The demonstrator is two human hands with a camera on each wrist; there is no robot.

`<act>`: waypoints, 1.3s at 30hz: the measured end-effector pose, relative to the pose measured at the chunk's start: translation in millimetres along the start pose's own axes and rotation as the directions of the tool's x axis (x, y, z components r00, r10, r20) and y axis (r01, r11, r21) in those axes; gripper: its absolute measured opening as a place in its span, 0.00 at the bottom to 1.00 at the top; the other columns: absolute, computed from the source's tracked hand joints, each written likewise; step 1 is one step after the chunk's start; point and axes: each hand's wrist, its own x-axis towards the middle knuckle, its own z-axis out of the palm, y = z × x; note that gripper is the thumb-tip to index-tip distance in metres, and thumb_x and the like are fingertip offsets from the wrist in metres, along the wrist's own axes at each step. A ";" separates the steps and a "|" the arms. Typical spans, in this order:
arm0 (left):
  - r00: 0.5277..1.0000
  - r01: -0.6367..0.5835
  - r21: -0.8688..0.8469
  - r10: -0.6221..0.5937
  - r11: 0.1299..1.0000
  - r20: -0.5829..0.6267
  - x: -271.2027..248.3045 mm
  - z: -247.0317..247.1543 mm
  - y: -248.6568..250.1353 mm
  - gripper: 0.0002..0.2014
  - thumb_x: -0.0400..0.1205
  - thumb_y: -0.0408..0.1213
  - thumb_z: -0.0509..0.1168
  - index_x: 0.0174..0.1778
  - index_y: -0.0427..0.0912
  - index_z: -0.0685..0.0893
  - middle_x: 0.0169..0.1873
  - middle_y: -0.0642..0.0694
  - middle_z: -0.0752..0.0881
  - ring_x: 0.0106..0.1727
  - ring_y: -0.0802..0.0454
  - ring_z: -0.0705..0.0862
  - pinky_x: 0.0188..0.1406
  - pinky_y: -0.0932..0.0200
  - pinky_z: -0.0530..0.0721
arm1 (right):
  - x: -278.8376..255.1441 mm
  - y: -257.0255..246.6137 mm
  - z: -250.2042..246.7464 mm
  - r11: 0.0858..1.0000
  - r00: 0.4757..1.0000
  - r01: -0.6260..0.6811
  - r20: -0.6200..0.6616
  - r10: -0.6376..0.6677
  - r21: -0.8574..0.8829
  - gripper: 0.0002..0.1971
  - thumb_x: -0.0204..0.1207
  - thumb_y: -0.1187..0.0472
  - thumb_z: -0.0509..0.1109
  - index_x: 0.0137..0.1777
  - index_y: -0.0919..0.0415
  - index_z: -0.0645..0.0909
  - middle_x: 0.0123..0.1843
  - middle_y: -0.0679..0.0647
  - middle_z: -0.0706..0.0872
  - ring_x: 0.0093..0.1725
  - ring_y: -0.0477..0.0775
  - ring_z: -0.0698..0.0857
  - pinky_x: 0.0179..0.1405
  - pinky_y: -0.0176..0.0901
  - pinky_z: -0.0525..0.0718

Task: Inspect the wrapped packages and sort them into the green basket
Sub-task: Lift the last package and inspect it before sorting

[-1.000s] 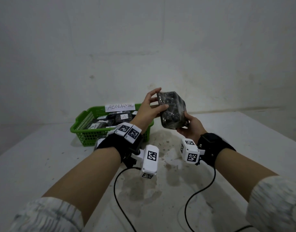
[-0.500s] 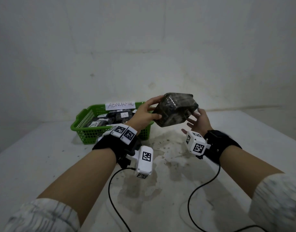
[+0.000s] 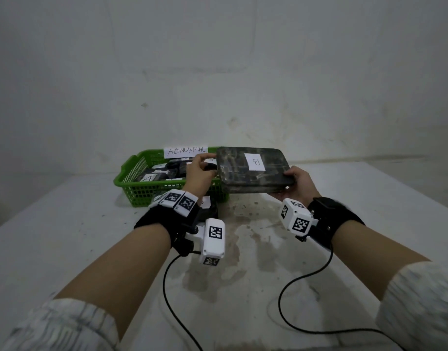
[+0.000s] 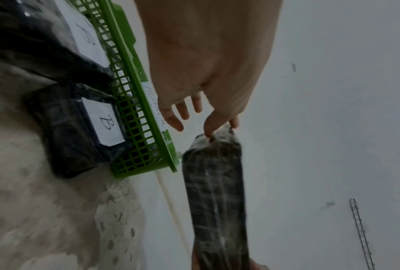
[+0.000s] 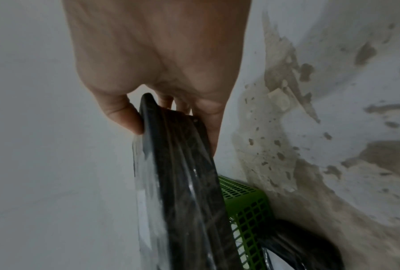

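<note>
Now that I have turned the flat dark plastic-wrapped package (image 3: 253,172) label-up, I read a B; my left hand (image 3: 201,171) pinches its end, my right hand (image 3: 297,182) grips the other, just past the green plastic basket (image 3: 131,173) at eleven o'clock

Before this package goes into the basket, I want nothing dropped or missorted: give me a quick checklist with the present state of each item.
1. Both hands on the wrapped package: ok; left hand pinches one end, right hand holds the other.
2. Label readable: ok, white label shows B.
3. Green basket within reach: ok, just beside the package.
4. Basket sign matches: cannot tell; it reads ABNORMAL.
5. Room inside the basket: cannot tell, packages already fill much of it.
</note>
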 end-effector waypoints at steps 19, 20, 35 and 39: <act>0.980 0.186 0.257 -0.199 0.949 0.027 -74.6 -22.0 2.1 0.05 0.80 0.36 0.68 0.48 0.44 0.78 0.42 0.43 0.81 0.35 0.56 0.78 0.23 0.71 0.77 | -60.6 27.6 9.1 0.944 0.992 -0.128 -0.040 0.122 -0.303 0.20 0.67 0.50 0.74 0.52 0.65 0.80 0.44 0.60 0.82 0.37 0.57 0.83 0.34 0.43 0.86; 0.967 0.226 0.237 -0.248 0.945 0.065 -78.4 -20.5 7.9 0.08 0.81 0.36 0.67 0.53 0.43 0.77 0.42 0.44 0.81 0.35 0.56 0.79 0.22 0.71 0.77 | -62.2 26.8 13.8 0.923 0.990 -0.141 -0.036 0.137 -0.358 0.30 0.61 0.50 0.78 0.60 0.66 0.80 0.52 0.62 0.83 0.42 0.60 0.84 0.39 0.48 0.88; 0.893 0.447 -0.297 -0.442 0.844 0.088 -79.8 -68.0 9.2 0.29 0.81 0.29 0.64 0.71 0.54 0.58 0.58 0.38 0.77 0.51 0.39 0.83 0.34 0.31 0.86 | -60.2 28.3 44.2 0.559 0.871 -0.159 0.150 0.467 -0.814 0.19 0.70 0.51 0.74 0.58 0.60 0.83 0.54 0.60 0.90 0.48 0.60 0.90 0.43 0.50 0.89; 0.843 0.537 -0.115 -0.529 0.836 0.094 -87.7 -88.1 7.8 0.13 0.82 0.33 0.64 0.59 0.44 0.68 0.52 0.36 0.80 0.48 0.37 0.85 0.42 0.31 0.86 | -54.4 31.1 47.5 0.519 0.888 -0.201 0.069 0.455 -0.831 0.06 0.78 0.64 0.70 0.50 0.68 0.81 0.39 0.61 0.90 0.34 0.57 0.91 0.26 0.40 0.87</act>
